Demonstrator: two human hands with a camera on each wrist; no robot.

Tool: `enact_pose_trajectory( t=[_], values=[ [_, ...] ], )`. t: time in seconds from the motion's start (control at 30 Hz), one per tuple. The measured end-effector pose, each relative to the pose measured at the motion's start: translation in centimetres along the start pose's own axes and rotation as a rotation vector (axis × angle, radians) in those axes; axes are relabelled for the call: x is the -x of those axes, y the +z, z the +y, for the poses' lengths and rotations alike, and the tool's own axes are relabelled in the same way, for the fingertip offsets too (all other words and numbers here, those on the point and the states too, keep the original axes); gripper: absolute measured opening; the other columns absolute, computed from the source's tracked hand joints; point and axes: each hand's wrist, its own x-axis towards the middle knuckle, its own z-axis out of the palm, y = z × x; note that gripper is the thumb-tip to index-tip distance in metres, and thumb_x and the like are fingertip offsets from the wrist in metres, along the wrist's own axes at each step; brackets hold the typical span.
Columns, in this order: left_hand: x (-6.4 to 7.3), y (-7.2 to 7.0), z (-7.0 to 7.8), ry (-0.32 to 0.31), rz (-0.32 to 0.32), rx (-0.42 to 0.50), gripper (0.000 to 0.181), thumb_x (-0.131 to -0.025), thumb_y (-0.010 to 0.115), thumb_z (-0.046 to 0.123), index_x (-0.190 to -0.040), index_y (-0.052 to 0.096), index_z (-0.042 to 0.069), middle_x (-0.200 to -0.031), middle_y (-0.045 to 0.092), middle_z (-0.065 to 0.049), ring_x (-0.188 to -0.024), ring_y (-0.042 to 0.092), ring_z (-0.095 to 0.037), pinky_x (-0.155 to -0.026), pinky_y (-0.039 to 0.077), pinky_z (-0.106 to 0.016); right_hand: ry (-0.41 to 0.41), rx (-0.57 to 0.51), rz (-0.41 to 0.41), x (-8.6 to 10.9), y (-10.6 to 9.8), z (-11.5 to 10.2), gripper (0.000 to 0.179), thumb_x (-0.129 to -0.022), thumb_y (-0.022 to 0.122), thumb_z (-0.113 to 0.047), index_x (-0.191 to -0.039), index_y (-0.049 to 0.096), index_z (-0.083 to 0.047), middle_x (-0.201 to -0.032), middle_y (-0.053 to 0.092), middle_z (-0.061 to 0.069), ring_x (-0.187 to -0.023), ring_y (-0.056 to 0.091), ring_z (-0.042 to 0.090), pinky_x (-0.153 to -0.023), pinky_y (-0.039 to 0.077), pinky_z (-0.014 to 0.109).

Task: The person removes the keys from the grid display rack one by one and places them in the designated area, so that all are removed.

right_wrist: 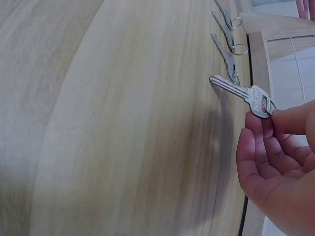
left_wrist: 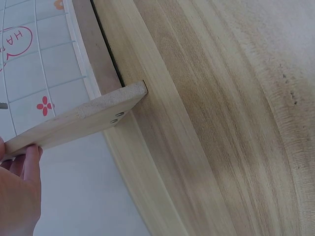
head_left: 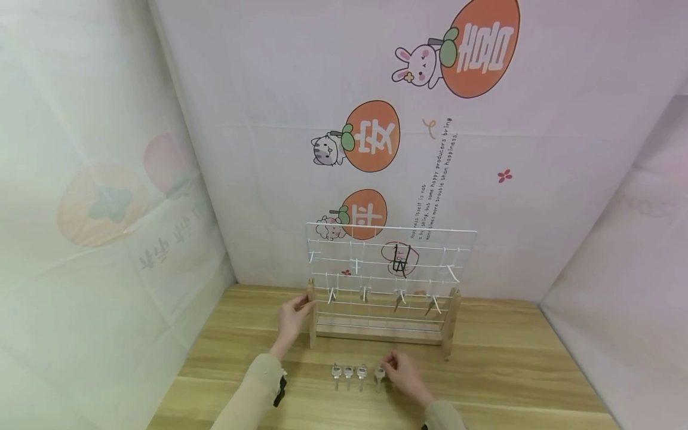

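Note:
My right hand (head_left: 405, 373) pinches a silver key (right_wrist: 256, 102) by its small ring, between thumb and forefinger. The key's blade points away from the fingers, just over the table. To its left three more silver keys (head_left: 348, 372) with rings lie in a row. Behind them stands a white wire grid rack (head_left: 376, 310) on a wooden frame. With thumb and fingers on either side, my left hand (head_left: 292, 316) grips the rack's left wooden post (left_wrist: 83, 118). Several keys (head_left: 400, 295) hang from hooks low on the grid.
Higher on the grid sit white hooks (head_left: 450, 272) and a black wire piece (head_left: 400, 258). The wood-grain table (head_left: 500, 358) runs back to a printed white cloth (head_left: 269, 179), and more cloth hangs at both sides.

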Motion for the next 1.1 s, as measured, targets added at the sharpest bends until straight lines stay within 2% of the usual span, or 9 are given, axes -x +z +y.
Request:
enact_pose_trajectory(
  t=[0.3,0.8,1.1],
  values=[
    [0.2,0.0,0.1,-0.007,-0.005,-0.008,0.036,-0.090,0.072,0.012,-0.122,0.065,-0.005,-0.120,0.069,-0.025,-0.106,0.071,-0.038,-0.085,0.064,-0.035,0.004,0.005,0.002,-0.1,0.8,0.1,0.008,-0.088,0.066,-0.005,-0.093,0.064,0.002,-0.081,0.065,0.005,-0.068,0.052,0.005,-0.055,0.047,0.015],
    [0.0,0.0,0.1,-0.017,0.007,-0.021,0.036,-0.090,0.072,0.013,-0.121,0.066,-0.005,-0.119,0.069,-0.024,-0.106,0.071,-0.038,-0.085,0.064,-0.037,0.076,0.019,0.014,-1.0,1.5,0.1,0.004,-0.088,0.065,-0.005,-0.089,0.065,0.000,-0.077,0.064,0.003,-0.064,0.054,0.009,-0.049,0.046,0.016],
    [0.0,0.0,0.2,-0.008,0.016,-0.025,0.034,-0.089,0.073,0.011,-0.119,0.067,-0.004,-0.118,0.070,-0.024,-0.104,0.072,-0.038,-0.082,0.064,-0.036,0.062,0.028,0.044,-1.0,1.7,-0.3,0.003,-0.085,0.066,-0.004,-0.084,0.065,-0.001,-0.074,0.063,0.002,-0.062,0.053,0.008,-0.048,0.046,0.015]
  ],
)
